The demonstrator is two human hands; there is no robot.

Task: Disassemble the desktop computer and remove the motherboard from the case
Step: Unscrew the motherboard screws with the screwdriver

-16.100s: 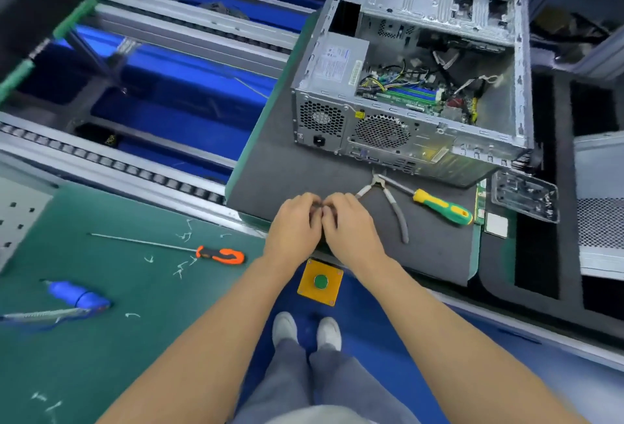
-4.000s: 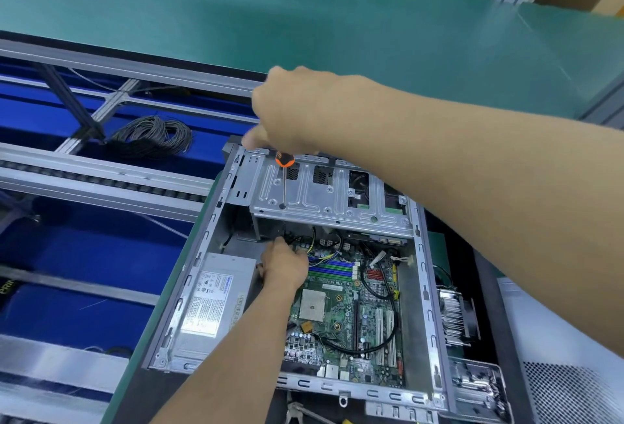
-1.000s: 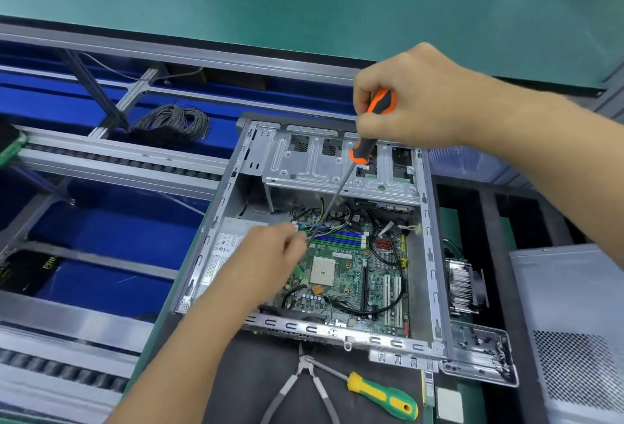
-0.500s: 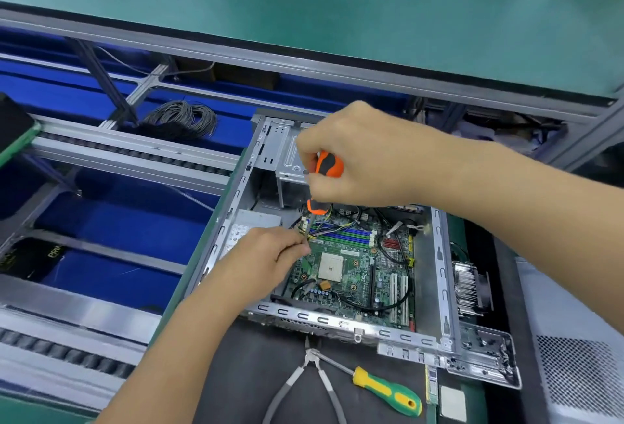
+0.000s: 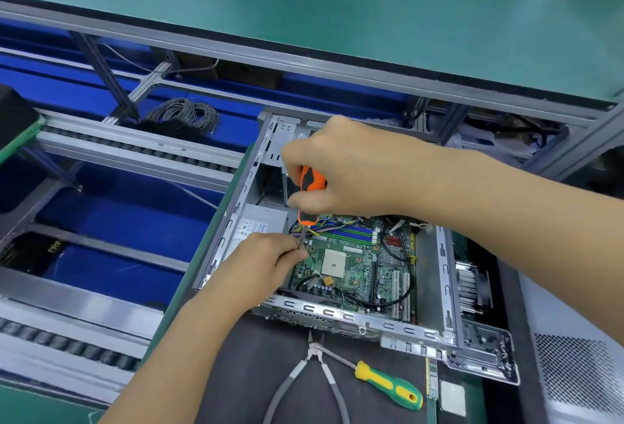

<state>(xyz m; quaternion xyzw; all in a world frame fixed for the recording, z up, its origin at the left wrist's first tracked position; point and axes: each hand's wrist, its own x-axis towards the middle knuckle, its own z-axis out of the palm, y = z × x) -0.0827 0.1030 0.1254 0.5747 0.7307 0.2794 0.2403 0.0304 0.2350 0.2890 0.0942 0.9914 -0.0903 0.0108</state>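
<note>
Low in the frame, grey-handled cutters lie on the dark mat beside a green-and-yellow screwdriver (their tips near each other). A coil of grey cable rests at upper left, beneath the green bench top.

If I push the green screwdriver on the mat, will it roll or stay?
The green screwdriver looks round-handled, so it would probably roll a little. Its shaft lies across the pliers, which may stop it. It seems rigid and light.

A dark mat carries the open case, grey-handled cutters and a green-yellow screwdriver.
</note>
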